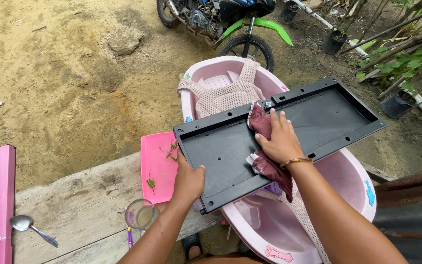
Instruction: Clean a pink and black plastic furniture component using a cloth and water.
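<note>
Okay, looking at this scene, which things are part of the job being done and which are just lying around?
In use:
- black plastic tray panel
- maroon cloth, pressed on the panel by the right hand
- left hand, gripping the panel's near edge

Lying about:
- pink baby tub with mesh sling
- pink tray
- glass
- spoon
- motorbike

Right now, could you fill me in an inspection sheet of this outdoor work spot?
Surface: worn wooden bench on sandy ground.
Job's things: black plastic tray, hollow side up, over a pink baby tub; maroon cloth lies on it.
Clutter: pink lid with leaf bits, glass, spoon.
Hands: left hand grips the tray's near edge; right hand presses the cloth.
Cables: nothing seen.
Surroundings: motorbike, rock, potted plants.
</note>
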